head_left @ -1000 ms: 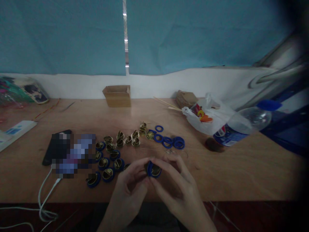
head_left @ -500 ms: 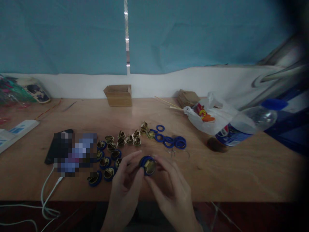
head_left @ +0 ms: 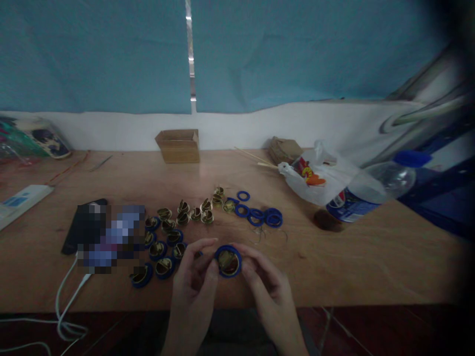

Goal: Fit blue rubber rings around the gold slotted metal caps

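Between my two hands, above the front of the table, is a round gold metal piece (head_left: 227,262) with a blue ring around its rim. My left hand (head_left: 193,284) pinches its left side with thumb and fingers. On the opposite side, my right hand (head_left: 270,282) grips the rim the same way. To the left lie several gold pieces fitted with blue rings (head_left: 165,267). Behind them stand several gold pieces without rings (head_left: 183,218). Loose blue rings (head_left: 273,217) lie a little to the right, with thin clear loops (head_left: 260,235) just in front of them.
Two phones, one a black phone (head_left: 79,230), and white cables (head_left: 70,291) are at the left, by a power strip (head_left: 25,202). An open cardboard box (head_left: 179,148) stands at the back. A plastic bag (head_left: 334,173) and a tilted bottle (head_left: 356,202) are at the right.
The gold piece now faces up more fully, with its blue ring showing evenly around it. My right fingers have shifted along its rim. The whole view has moved slightly.
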The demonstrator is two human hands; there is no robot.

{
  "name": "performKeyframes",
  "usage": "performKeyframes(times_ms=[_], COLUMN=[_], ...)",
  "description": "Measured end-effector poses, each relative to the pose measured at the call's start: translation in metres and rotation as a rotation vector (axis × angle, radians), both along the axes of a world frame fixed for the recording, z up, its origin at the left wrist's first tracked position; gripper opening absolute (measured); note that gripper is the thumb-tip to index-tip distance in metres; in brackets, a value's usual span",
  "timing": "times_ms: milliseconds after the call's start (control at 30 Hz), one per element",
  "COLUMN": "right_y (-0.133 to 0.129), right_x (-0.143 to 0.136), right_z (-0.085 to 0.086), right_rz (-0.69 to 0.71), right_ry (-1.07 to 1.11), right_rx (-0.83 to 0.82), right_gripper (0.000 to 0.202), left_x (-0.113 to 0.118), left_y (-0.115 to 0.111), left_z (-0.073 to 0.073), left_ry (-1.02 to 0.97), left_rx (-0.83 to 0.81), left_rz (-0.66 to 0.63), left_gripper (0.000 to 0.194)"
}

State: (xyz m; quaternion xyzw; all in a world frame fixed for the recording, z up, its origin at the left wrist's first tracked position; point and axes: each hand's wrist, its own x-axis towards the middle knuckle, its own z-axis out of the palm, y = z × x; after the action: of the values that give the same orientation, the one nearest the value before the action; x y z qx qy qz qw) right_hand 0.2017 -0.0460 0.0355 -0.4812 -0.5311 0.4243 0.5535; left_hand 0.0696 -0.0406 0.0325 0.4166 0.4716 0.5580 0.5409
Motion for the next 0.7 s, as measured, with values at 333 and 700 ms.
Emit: performKeyframes(times_ms=[333,700], right_y=[0.003,-0.002], right_x=[0.003,0.010], right_z=[-0.004,-0.012], right_rz=[-0.034,-0.078], right_ry=[-0.060,-0.108], right_rx=[0.015,0.029], right_gripper=[0.019,0.018], left_x=[-0.005,-0.002], left_y=[0.000,0.007], left_z=[0.006,0.005], left_ry=[-0.036,-0.223], left_rx=[-0.016,-0.038], left_rz=[-0.143,-0.311], left_gripper=[0.019,0.025])
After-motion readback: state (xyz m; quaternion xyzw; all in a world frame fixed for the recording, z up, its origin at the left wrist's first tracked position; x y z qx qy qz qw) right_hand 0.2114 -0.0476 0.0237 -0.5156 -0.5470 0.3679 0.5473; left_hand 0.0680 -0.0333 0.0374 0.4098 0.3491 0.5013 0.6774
